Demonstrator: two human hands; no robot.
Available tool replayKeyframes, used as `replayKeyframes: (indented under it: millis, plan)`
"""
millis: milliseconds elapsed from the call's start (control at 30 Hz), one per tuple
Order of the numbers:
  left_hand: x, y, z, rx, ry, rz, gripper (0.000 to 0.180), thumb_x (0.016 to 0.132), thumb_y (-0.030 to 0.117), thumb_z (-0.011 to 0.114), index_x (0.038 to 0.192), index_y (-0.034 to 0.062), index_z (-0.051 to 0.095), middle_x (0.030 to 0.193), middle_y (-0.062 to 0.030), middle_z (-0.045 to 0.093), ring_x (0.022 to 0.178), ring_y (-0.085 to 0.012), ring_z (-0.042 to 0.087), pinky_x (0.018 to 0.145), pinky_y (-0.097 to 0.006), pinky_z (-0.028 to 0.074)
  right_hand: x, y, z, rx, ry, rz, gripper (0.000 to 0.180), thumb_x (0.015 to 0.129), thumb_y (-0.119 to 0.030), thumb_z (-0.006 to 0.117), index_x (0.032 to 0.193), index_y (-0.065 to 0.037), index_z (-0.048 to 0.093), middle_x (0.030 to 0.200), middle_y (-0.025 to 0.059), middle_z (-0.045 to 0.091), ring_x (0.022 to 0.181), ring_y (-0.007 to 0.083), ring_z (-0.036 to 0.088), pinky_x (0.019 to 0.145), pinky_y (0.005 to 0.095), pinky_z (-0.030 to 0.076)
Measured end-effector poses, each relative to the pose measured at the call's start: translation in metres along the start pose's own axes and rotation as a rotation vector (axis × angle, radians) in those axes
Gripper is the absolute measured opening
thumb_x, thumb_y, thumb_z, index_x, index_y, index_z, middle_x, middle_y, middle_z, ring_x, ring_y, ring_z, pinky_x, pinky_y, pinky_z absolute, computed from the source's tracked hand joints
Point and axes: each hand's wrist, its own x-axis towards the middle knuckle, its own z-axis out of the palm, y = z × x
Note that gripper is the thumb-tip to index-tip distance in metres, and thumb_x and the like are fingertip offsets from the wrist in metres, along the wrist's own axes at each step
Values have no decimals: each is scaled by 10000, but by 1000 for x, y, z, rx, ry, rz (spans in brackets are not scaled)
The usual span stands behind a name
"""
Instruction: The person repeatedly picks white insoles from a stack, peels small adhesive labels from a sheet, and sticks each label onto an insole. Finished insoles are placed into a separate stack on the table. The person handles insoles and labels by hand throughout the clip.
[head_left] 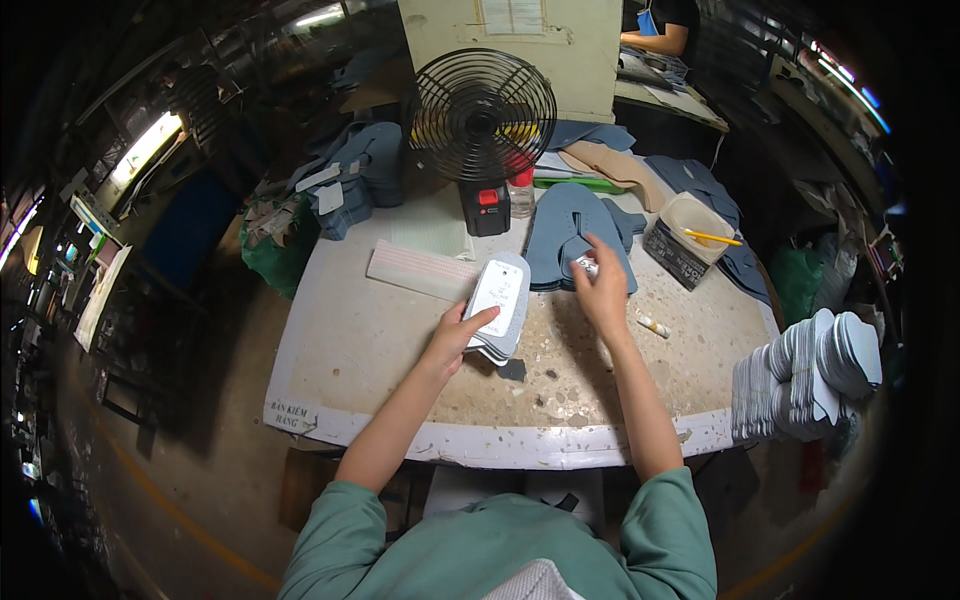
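My left hand [452, 338] is closed round a short stack of grey insole-shaped pieces [517, 310], tilted over the middle of the table. A white tag [497, 292] with handwriting lies on top of it, under my thumb. My right hand [604, 290] is over a pile of blue-grey cut shoe pieces [556, 232], just right of the insole stack. Its thumb and fingers are curled round a small white thing with dark marks [587, 265]; the hand partly hides it, and its kind is unclear.
A black fan [482, 125] stands at the table's back. A pale tub [690, 235] with a yellow pen is at the right. Bundled grey pieces [800, 380] sit at the right edge, and blue-grey piles [365, 175] at the back left. A small tube [654, 325] lies near my right forearm.
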Motion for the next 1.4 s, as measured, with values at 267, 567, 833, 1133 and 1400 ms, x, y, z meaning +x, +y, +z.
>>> replayKeyframes:
  millis: [267, 567, 833, 1133, 1400]
  plan:
    - [-4, 7, -1, -7, -8, 20, 600, 836, 167, 758, 1322, -39, 472, 1211, -139, 612, 1078, -188, 618, 937, -309, 486, 1, 37, -9, -124, 1, 52, 385, 779, -21, 673, 1163, -49, 653, 906, 119, 651, 906, 275, 618, 853, 371, 490]
    - [-7, 7, 5, 152, -115, 8, 671, 777, 86, 797, 1344, -28, 456, 1218, -129, 618, 1096, -187, 619, 958, -317, 490, 0, -4, -15, 731, -221, 247, 255, 843, 36, 633, 1082, -30, 694, 857, -2, 629, 785, 54, 590, 719, 203, 494]
    - [-5, 5, 3, 117, -176, -65, 707, 778, 87, 794, 1378, -14, 435, 1243, -124, 605, 1115, -190, 611, 965, -320, 490, -1, -10, -11, 592, -34, 21, 209, 845, 31, 642, 1047, -6, 682, 899, 40, 631, 806, 97, 626, 742, 222, 518]
    - [-2, 4, -1, 86, -192, -70, 701, 808, 137, 768, 1397, 3, 413, 1254, -113, 592, 1134, -189, 598, 961, -326, 492, -23, -44, -1, 832, -313, 111, 490, 841, 65, 653, 1291, -46, 493, 910, 41, 592, 794, 74, 581, 755, 209, 484]
    - [2, -3, -4, -81, -67, -49, 636, 842, 157, 719, 1384, 10, 420, 1237, -113, 592, 1137, -210, 592, 961, -343, 488, 0, -18, -36, 158, -119, -144, 123, 815, -100, 705, 909, -23, 681, 884, 112, 643, 750, 239, 640, 682, 339, 509]
